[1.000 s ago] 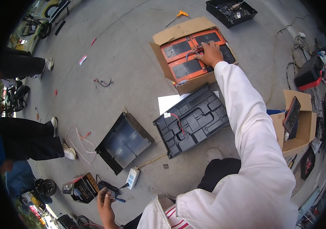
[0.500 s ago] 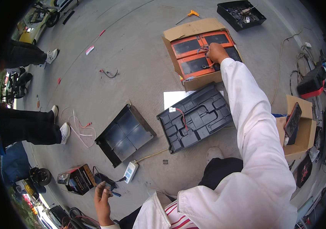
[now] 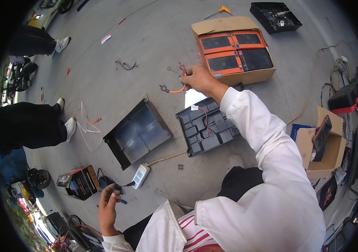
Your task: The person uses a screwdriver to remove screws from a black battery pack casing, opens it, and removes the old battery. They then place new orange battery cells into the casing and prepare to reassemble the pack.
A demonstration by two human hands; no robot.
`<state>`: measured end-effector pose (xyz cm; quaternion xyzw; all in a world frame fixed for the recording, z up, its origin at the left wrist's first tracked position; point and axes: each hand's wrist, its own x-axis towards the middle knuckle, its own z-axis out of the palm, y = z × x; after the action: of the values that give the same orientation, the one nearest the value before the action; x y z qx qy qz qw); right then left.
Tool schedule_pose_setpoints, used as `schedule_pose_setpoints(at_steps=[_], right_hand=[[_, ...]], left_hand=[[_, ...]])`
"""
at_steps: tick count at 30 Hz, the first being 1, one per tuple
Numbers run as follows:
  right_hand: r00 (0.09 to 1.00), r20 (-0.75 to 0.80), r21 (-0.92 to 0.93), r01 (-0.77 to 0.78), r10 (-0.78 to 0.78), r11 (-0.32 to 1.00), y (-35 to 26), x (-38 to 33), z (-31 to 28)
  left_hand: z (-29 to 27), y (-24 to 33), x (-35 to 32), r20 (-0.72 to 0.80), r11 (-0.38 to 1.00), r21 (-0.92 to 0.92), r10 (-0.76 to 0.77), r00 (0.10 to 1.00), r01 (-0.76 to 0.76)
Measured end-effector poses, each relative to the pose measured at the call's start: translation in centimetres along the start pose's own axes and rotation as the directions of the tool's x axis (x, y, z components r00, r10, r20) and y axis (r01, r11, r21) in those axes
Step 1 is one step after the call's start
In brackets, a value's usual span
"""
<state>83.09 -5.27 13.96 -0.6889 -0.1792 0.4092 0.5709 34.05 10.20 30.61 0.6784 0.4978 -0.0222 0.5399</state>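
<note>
A: Hands, right?
B: Right hand [image 3: 202, 80], upper centre of the frame. Fingers pinched on cables [image 3: 177, 91], one of them orange; ring ends to the left.
A: Hands, left?
B: Left hand [image 3: 108, 206], lower left. Fingers curled on a slim tool [image 3: 123, 202], blue end showing, the rest hidden; exact kind, cannot tell.
A: Batteries?
B: Batteries [image 3: 223, 63], four, orange and black, two by two in an open carton [image 3: 214, 26], upper right of centre.
A: Trays?
B: Two, black, on the floor [image 3: 145, 42]. Ribbed tray [image 3: 212, 138], centre, bearing a red lead [image 3: 206, 116] with white plug [image 3: 194, 108]; deep tray [image 3: 139, 134], to its left, apart.
A: Remainder?
B: Parts bin [image 3: 262, 19], upper right, filled. Power strip [image 3: 141, 176], lower left of centre, black plug inserted.
</note>
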Motion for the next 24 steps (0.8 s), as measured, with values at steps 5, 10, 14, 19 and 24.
schedule_pose_setpoints(at_steps=[5, 10, 14, 19, 24], right_hand=[[0.891, -0.175, -0.485, 0.293, -0.42, 0.824, 0.7, -0.6, 0.4], [0.744, -0.381, -0.787, 0.051, -0.549, 0.615, 4.1, -3.5, -9.8], [0.791, -0.308, -0.861, 0.005, -0.529, 0.508, 8.9, -5.4, -14.9], [0.793, -0.186, -0.877, 0.132, -0.58, 0.462, 9.6, -6.5, -13.7], [0.799, -0.175, -0.874, 0.143, -0.575, 0.465, 10.6, -6.6, -14.7]], left_hand=[[1.1, -0.4, 1.8, 0.015, 0.991, 0.117, 0.057, 0.998, -0.058], [11.1, 9.2, 9.0, 0.262, 0.755, 0.396, 0.453, 0.852, -0.523], [25.6, 20.3, 15.0, 0.581, 0.113, 0.373, 0.745, 0.327, -0.921], [39.5, 23.4, 21.1, 0.752, -0.261, 0.348, 0.652, 0.101, -0.9], [44.1, 22.7, 25.1, 0.864, -0.4, 0.372, 0.479, 0.155, -0.838]])
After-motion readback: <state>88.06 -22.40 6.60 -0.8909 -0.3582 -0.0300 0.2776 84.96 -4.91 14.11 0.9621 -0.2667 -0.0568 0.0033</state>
